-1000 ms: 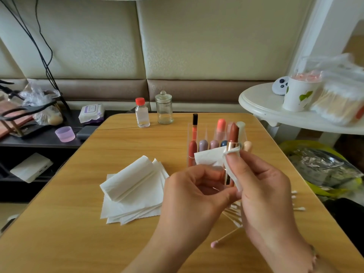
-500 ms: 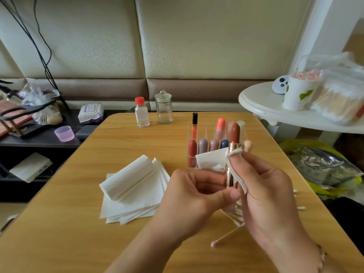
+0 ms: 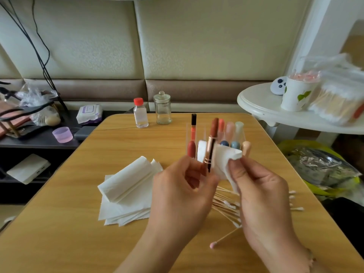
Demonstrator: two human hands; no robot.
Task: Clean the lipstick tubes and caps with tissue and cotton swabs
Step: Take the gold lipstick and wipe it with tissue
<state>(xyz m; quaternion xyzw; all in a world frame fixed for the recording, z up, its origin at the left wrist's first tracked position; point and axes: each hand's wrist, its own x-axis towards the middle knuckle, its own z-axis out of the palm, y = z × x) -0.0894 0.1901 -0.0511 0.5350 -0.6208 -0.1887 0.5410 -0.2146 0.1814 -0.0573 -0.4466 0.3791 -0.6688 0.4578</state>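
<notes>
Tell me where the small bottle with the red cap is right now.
In the head view, the red-capped bottle stands at the wooden table's far edge, left of centre, immediately left of the empty glass jar.

- No text, brand or number can be read anywhere in the frame;
- wet-wipe pack (image 3: 89, 113) at left centre carries a purple label, its print too blurred to read;
- paper cup (image 3: 296, 97) at upper right shows only green leaf marks, no lettering
</notes>
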